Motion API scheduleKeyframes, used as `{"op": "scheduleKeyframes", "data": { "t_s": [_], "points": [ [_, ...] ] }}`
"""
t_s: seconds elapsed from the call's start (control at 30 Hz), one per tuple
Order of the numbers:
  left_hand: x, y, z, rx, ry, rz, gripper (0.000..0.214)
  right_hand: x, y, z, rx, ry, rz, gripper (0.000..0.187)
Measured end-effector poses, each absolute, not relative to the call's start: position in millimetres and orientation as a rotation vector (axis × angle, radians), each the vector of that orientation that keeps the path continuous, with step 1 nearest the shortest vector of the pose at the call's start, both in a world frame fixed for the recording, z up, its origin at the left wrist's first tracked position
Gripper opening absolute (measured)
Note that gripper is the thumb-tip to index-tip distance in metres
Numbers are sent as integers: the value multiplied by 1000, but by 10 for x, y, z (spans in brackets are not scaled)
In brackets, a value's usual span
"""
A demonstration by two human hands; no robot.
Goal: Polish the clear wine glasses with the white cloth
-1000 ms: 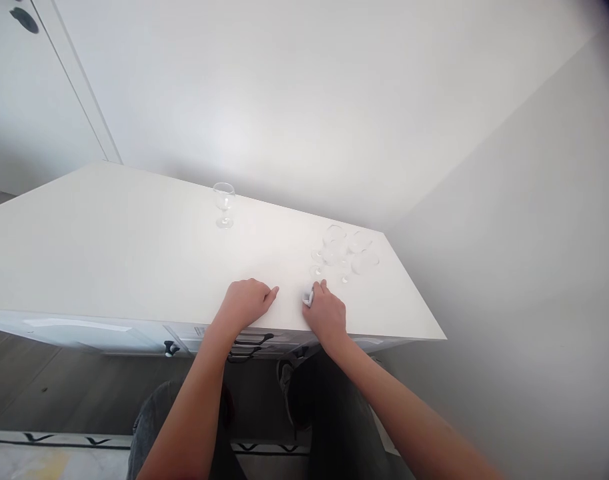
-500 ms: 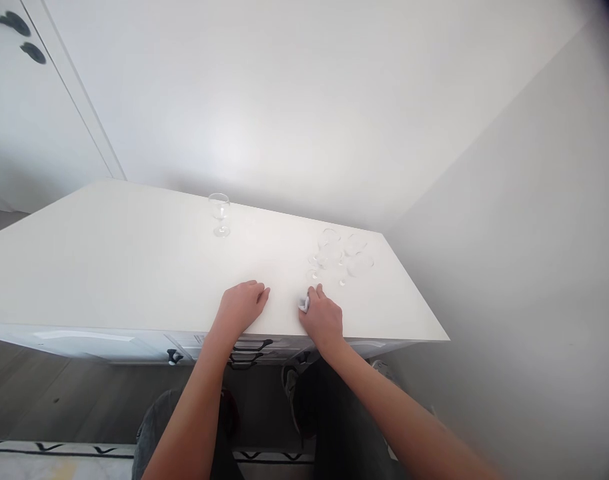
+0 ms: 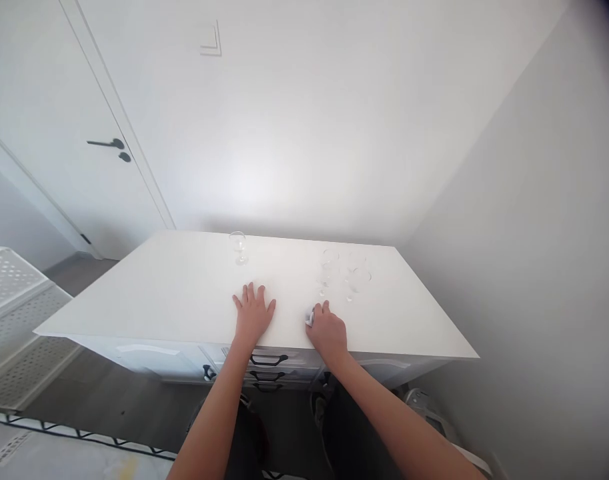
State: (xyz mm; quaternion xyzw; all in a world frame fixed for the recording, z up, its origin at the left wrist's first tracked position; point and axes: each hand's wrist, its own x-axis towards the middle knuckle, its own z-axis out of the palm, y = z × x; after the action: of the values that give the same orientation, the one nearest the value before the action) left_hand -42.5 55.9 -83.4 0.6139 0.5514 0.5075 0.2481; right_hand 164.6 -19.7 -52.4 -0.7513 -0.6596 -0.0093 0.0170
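Note:
My left hand (image 3: 253, 315) lies palm down on the white cabinet top (image 3: 169, 293), its fingers spread and nothing in it. To the right, my right hand (image 3: 329, 331) is closed around a small crumpled white-grey cloth (image 3: 309, 317), pressed against the surface near the front edge. Most of the cloth is hidden by the fingers. A clear stemmed glass (image 3: 239, 249) stands upright by the back edge, beyond my left hand. Several more clear stemmed glasses (image 3: 360, 276) stand close together beyond my right hand, their outlines faint against the white.
Black drawer handles (image 3: 268, 361) stick out from the cabinet front below my hands. A white wall rises behind, with a door handle (image 3: 107, 143) at left. A white perforated rack (image 3: 19, 333) stands at the far left. A grey wall borders the right side.
My left hand has gone from curled fingers to lying flat and spread. My right hand keeps its hold on the cloth. The view has tilted up, showing more wall and door.

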Motion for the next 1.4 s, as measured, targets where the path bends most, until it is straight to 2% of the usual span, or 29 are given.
{"op": "scheduleKeyframes", "data": {
  "t_s": [0.07, 0.17, 0.33, 0.53, 0.97, 1.27, 1.4],
  "points": [
    [-510, 672, -776, 1407, 1387, 1469, 36, 1645, -199, -527, -2324, -2050, -15, 48],
    [-647, 947, -644, 655, 1026, 1651, 24, 1646, -207, -524, -2297, -2056, 0, 48],
    [-712, 1417, -475, 483, 908, 1733, 35, 1657, -227, -522, -2264, -2022, -13, 42],
    [-662, 1647, -407, 466, 788, 1757, 53, 1658, -252, -503, -2240, -2027, -11, 43],
    [-468, 1262, -516, 686, 820, 1618, 46, 1654, -281, -484, -2206, -1998, 42, 42],
    [-253, 776, -669, 907, 1072, 1638, 58, 1655, -313, -466, -2176, -1968, 62, 41],
    [-236, 626, -660, 1033, 1171, 1593, 54, 1649, -313, -451, -2173, -1946, 75, 40]
  ]
}}
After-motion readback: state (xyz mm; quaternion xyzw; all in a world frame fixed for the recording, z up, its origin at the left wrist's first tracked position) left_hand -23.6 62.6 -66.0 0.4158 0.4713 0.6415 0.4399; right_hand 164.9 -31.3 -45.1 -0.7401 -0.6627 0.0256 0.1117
